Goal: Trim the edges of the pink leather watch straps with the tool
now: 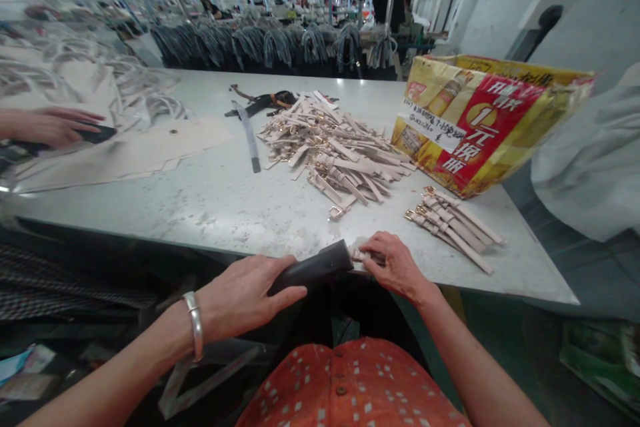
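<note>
My left hand [245, 297], with a silver bangle [194, 324] on the wrist, grips the handle of a black handheld tool [315, 268] at the table's near edge. My right hand [396, 268] pinches a beige strap [367, 255] against the tool's end. The strap's far part is hidden by my fingers. Beyond my hands lies a loose pile of beige straps with gold buckles [333, 150]. A neater bunch of similar straps [450, 227] lies to the right, closest to my right hand.
The white work table [200, 207] holds beige sheets [125, 153], a black strap [260, 103] and a grey metal-tipped strip [249, 133]. A co-worker's hand [50, 127] holds a black tool at left. A printed cardboard box [475, 123] stands at right, beside a white cloth [585, 160]. Racks of hanging items stand behind.
</note>
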Demonstrator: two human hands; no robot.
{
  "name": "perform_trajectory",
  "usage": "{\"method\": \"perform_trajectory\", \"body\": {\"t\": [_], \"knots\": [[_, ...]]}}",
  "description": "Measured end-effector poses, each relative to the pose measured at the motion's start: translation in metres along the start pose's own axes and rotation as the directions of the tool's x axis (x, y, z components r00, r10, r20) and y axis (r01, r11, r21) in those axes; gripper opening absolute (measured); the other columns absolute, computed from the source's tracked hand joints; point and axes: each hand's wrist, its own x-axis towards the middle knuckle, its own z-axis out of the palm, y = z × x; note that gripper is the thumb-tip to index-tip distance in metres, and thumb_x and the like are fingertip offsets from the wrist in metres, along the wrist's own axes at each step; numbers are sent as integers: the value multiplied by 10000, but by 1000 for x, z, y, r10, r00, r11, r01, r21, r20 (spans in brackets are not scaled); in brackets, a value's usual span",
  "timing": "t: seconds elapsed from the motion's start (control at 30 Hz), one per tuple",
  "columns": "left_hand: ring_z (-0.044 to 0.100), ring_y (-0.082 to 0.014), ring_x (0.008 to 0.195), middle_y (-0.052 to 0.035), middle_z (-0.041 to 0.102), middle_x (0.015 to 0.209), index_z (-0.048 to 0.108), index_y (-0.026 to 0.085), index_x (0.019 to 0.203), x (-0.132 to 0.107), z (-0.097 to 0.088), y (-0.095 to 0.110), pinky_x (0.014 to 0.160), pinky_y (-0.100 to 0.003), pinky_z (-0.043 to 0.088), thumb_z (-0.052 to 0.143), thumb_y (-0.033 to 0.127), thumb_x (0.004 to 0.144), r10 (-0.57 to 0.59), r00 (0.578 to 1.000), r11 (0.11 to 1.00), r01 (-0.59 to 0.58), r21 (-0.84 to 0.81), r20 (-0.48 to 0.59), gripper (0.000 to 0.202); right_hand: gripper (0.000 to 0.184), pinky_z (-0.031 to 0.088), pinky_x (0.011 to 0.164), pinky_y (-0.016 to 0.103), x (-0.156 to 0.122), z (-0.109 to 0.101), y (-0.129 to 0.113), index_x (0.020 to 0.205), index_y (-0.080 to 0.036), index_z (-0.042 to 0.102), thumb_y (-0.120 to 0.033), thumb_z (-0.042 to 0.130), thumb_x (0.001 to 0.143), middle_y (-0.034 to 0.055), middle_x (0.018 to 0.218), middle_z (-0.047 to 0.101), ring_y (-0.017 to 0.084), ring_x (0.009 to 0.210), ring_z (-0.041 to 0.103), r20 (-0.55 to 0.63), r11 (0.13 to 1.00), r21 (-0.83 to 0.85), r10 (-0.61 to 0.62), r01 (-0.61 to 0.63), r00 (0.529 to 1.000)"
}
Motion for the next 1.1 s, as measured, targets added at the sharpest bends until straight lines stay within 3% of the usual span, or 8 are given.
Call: {"method": "perform_trajectory", "body": {"t": [0.17,0.33,0.6,0.8,0.9,1.1], "knots": [[618,-303,808,-111,666,847,561,221,1049,5,10,17,679,-369,421,307,618,817,40,999,990,-39,136,-9,525,200,357,779,311,1,-3,2,929,-246,653,-167,527,796,22,864,602,168,837,512,44,1000,25,-5,4,999],[631,-312,780,-122,669,829,547,204,985,11,13,32,638,-362,427,285,587,837,74,996,978,-64,200,-46,487,386,372,777,320,0,-5,3,1160,-233,539,-135,510,788,29,887,604,169,827,516,9,996,86,33,-33,999],[631,-300,790,-120,673,843,541,212,1017,5,12,25,661,-367,435,293,580,838,71,996,976,-60,208,-47,478,474,381,807,331,-2,-3,3,1217,-226,494,-107,512,758,21,898,616,167,828,522,-19,991,124,50,-47,999],[632,-282,750,-110,669,807,547,200,1006,17,16,33,632,-344,432,319,576,828,93,992,966,-69,250,-86,475,498,397,800,332,-1,-2,8,1243,-239,476,-102,497,764,21,904,621,162,829,530,-24,984,166,62,-57,998],[629,-269,743,-92,667,789,555,212,1007,23,18,28,632,-334,432,317,575,831,91,987,977,-64,201,-129,469,486,408,798,331,-2,-1,10,1239,-236,482,-118,501,769,30,922,620,167,844,534,-38,982,178,77,-69,996],[597,-192,668,-32,646,734,577,200,850,21,7,10,569,-260,404,329,554,835,7,988,995,-22,-98,-154,432,559,397,820,336,-4,2,4,1238,-248,480,-92,524,703,8,907,627,169,839,538,-42,991,121,61,-55,997]]}}
